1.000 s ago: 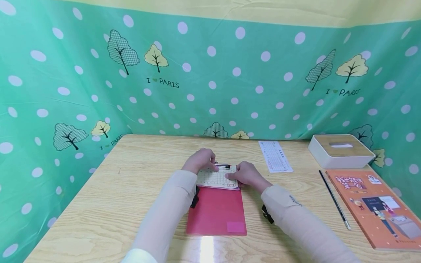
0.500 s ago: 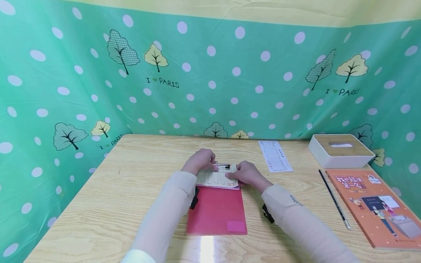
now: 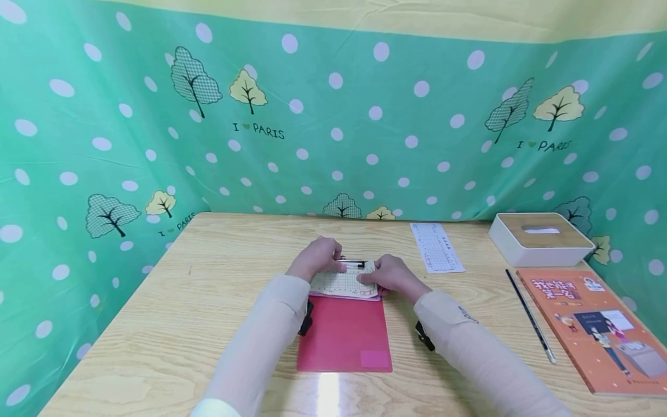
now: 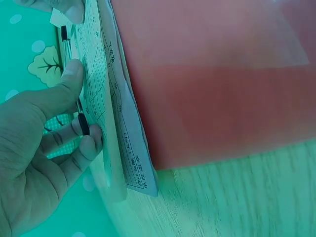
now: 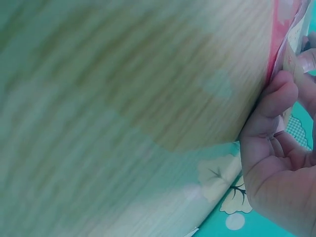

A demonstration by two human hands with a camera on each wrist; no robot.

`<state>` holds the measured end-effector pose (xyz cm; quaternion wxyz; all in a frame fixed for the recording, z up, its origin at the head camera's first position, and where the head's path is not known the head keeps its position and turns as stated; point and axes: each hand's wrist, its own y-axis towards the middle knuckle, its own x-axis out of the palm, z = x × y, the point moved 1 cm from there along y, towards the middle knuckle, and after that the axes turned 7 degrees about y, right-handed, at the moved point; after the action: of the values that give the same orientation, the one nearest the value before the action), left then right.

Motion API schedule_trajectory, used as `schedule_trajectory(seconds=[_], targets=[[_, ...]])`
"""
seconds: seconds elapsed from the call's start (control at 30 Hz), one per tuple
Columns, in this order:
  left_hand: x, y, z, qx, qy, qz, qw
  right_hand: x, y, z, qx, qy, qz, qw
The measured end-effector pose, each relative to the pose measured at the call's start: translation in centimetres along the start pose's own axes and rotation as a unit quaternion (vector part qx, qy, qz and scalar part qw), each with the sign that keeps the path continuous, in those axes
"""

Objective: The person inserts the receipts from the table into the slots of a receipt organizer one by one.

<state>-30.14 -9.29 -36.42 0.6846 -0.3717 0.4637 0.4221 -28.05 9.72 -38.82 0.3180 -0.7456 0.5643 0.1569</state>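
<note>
A red clipboard folder lies on the table with printed paper slips at its far end, under a metal clip with black ends. My left hand is at the clip; in the left wrist view its thumb and fingers pinch the clip's bar beside a black end. My right hand pinches the right edge of the slips, thumb on top. In the right wrist view the right hand has its fingers curled at the edge of the slips, partly cut off by the frame.
To the right of the hands lie a loose printed sheet, a dark pencil and an orange book. A white tissue box with a wooden lid stands at the back right. A green curtain hangs behind the table.
The near edge of the slips has shifted very slightly. Both hands keep their grip in nearly the same place.
</note>
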Motion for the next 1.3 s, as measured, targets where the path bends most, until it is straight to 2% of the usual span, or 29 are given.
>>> schedule_trajectory(seconds=[0.37, 0.63, 1.0, 1.3], targets=[[-0.34, 0.04, 0.39, -0.006, 0.010, -0.004, 0.9999, -0.10, 0.04, 0.15, 0.004, 0.001, -0.003, 1.0000], [-0.48, 0.53, 0.36, -0.018, 0.011, -0.013, 0.9997, -0.18, -0.05, 0.20, -0.001, 0.003, -0.003, 1.0000], [-0.54, 0.27, 0.44, -0.015, 0.003, -0.011, 0.9998, -0.10, 0.18, 0.31, 0.004, 0.008, 0.000, 1.0000], [0.42, 0.33, -0.04, -0.010, 0.010, 0.003, 0.9999, -0.55, -0.21, 0.32, -0.008, 0.025, -0.015, 0.9995]])
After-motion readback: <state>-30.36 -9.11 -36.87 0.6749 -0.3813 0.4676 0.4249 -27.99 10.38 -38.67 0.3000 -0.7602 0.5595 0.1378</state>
